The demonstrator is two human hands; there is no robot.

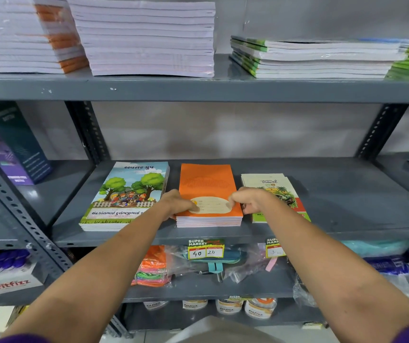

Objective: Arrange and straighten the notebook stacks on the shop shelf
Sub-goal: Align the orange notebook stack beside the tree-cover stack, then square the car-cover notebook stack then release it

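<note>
A low stack of orange notebooks (207,184) lies in the middle of the grey shelf (347,204). My left hand (177,203) grips its front left corner, thumb on the cover. My right hand (250,200) pinches its front right corner. To the left lies a stack of notebooks with a trees-and-children cover (126,194). On the right sits a cream "travel" notebook stack (276,186), partly hidden by my right hand.
The upper shelf holds tall white paper-edged stacks (144,38) and green-spined notebooks (317,58). Slotted steel uprights (87,132) frame the bay. Price tags (206,250) hang on the shelf's front edge. Pouches and jars fill the lower shelves. Purple boxes (13,147) stand at the left.
</note>
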